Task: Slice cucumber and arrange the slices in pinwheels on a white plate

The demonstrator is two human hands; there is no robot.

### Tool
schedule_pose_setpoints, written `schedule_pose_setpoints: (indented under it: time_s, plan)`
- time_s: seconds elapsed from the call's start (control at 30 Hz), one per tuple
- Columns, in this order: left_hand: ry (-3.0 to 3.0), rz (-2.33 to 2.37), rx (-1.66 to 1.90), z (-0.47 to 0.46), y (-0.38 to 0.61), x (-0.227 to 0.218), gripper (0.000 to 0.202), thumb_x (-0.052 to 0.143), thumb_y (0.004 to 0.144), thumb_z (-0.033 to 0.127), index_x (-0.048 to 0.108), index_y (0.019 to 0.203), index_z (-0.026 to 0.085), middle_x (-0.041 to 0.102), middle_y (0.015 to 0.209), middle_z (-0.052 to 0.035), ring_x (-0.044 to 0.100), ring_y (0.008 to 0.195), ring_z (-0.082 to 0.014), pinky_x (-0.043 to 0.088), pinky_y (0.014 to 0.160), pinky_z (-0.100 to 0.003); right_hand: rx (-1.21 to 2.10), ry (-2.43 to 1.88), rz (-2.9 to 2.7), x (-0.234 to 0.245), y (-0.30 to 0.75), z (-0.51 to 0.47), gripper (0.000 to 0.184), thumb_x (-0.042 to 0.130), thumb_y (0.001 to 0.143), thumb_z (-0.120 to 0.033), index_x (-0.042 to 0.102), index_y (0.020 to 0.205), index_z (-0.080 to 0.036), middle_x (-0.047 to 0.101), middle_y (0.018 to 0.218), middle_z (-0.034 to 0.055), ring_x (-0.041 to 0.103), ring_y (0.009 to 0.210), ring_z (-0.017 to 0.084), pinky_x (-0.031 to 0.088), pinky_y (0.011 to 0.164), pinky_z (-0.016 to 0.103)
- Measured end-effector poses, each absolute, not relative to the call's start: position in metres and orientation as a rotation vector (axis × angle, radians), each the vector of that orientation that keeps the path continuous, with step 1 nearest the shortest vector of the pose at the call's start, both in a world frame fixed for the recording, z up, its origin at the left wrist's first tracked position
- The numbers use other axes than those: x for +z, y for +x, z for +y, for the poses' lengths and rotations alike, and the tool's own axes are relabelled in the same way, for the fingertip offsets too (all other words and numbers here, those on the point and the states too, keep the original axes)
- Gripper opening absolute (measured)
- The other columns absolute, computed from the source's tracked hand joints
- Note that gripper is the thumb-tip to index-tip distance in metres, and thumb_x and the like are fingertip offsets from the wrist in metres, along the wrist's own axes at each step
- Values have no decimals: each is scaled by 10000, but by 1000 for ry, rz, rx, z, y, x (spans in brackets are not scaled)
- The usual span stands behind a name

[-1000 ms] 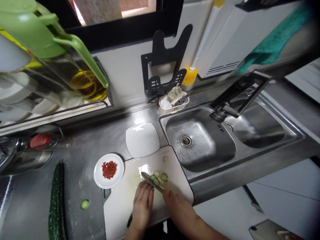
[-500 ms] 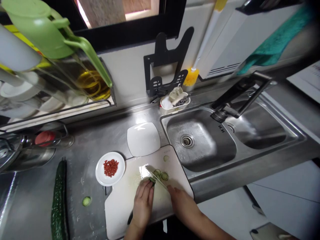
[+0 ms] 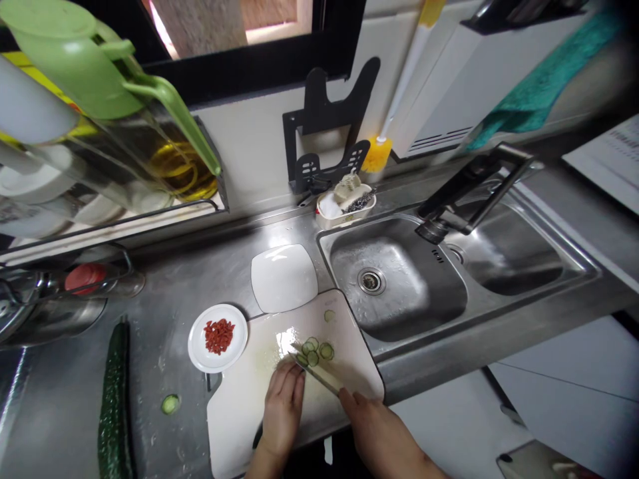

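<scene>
My right hand point(image 3: 367, 416) grips a knife point(image 3: 322, 380), its blade pointing up and left over the cutting board point(image 3: 239, 406). My left hand point(image 3: 283, 399) is closed around a cucumber point(image 3: 257, 436); most of it is hidden under the palm, with its dark end showing by the wrist. The blade lies against the cut end, close to my left fingertips. Several thin cucumber slices point(image 3: 326, 350) lie on the board just beyond the blade, and a single slice point(image 3: 329, 315) sits near the board's far right corner.
A white plate of red berries point(image 3: 194, 346) stands left of the board, a square white plate point(image 3: 284, 279) behind it. A whole cucumber point(image 3: 114, 406) and an end piece point(image 3: 170, 404) lie on the steel counter. To the right is a double sink point(image 3: 399, 279) with a black faucet point(image 3: 459, 193).
The knife has come down toward me, nearer my left fingertips. Another slice now lies beside the others. The whole view has shifted slightly.
</scene>
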State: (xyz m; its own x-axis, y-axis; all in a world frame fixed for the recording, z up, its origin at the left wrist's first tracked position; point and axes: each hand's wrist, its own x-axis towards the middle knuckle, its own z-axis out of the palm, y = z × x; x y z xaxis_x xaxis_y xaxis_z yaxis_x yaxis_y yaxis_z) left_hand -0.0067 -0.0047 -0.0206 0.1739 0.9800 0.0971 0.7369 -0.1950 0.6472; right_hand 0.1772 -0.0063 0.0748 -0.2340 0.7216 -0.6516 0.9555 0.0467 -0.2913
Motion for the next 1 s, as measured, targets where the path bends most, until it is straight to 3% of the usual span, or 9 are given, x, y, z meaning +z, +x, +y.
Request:
schedule_pose_setpoints:
  time_s: [0.4, 1.0]
  plan:
    - [2021, 1660, 659, -12, -15, -20, 216, 457, 891, 187, 626, 1026, 200, 677, 1034, -52, 617, 1028, -190, 509, 942, -389, -1004, 1622, 1953, 83, 172, -8, 537, 316, 724, 75, 592, 1115, -167, 692, 908, 72, 665, 755, 212, 435, 581, 255]
    - [2105, 1616, 670, -11, -16, -24, 237, 423, 903, 189, 625, 1027, 191, 680, 1017, -63, 622, 1019, -188, 506, 951, -383, -947, 1683, 2018, 84, 167, -1, 398, 344, 782, 28, 627, 988, -162, 700, 820, 81, 676, 707, 215, 460, 560, 252]
